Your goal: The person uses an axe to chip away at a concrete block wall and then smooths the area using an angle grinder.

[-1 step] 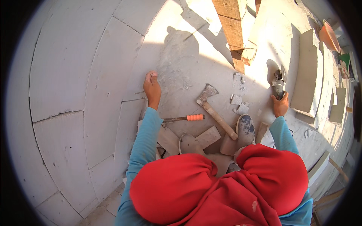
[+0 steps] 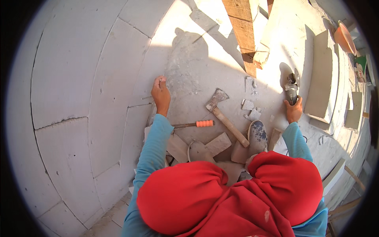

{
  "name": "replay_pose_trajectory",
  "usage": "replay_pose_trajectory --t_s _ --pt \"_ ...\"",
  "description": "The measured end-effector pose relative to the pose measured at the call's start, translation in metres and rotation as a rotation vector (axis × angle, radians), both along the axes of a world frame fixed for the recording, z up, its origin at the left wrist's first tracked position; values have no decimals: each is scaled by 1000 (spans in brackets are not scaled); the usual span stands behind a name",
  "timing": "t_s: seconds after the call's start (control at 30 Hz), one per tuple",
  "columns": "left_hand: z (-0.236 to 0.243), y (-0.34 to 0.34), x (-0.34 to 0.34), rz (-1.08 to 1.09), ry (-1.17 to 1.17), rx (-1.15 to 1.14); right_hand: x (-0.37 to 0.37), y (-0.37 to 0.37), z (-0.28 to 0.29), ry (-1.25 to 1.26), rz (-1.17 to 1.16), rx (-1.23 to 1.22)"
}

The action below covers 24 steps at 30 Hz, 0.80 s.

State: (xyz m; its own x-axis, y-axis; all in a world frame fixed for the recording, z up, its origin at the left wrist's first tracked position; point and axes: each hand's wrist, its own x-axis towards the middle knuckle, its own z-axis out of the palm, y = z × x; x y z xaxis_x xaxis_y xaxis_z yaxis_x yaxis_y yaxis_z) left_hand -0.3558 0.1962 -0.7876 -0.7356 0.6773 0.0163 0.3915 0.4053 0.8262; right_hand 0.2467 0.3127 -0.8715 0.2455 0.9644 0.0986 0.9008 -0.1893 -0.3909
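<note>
My left hand (image 2: 161, 96) is raised beside the pale block wall (image 2: 65, 91), its fingers curled together. Whatever those fingers hold, if anything, is too small to make out. On the right, my right hand (image 2: 293, 111) grips the grey body of an angle grinder (image 2: 291, 90), whose disc faces away from me near the floor. A hatchet (image 2: 229, 118) with a worn wooden handle lies on the floor between my hands. Left of it is a tool with an orange grip (image 2: 204, 123) and a dark metal shaft, partly hidden behind my left sleeve.
Broken block pieces (image 2: 218, 143) lie around my shoes (image 2: 257, 135). Small chips (image 2: 247, 104) are scattered left of the grinder. Wooden beams (image 2: 241, 27) stand at the far side. Large pale blocks (image 2: 321, 79) and an orange basin (image 2: 344, 38) are at the right.
My left hand and forearm have shifted slightly to the right, away from the wall. My right hand stays on the angle grinder.
</note>
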Motion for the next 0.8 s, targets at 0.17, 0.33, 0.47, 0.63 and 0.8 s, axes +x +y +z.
replay_pose_trajectory --t_s 0.17,0.33,0.47,0.63,0.8 --pt "-9 -18 16 -115 267 3 4 0 -10 42 5 1" --pt "-3 -14 1 -166 302 -4 9 -9 -12 -74 -20 18" --pt "1 6 -4 -263 348 -8 56 -18 -18 -83 13 -19" --pt "-6 -15 -20 -219 358 -48 29 12 -15 -162 12 -235" --pt "-1 -6 -15 -265 333 -92 -3 -4 -2 -307 -3 -38"
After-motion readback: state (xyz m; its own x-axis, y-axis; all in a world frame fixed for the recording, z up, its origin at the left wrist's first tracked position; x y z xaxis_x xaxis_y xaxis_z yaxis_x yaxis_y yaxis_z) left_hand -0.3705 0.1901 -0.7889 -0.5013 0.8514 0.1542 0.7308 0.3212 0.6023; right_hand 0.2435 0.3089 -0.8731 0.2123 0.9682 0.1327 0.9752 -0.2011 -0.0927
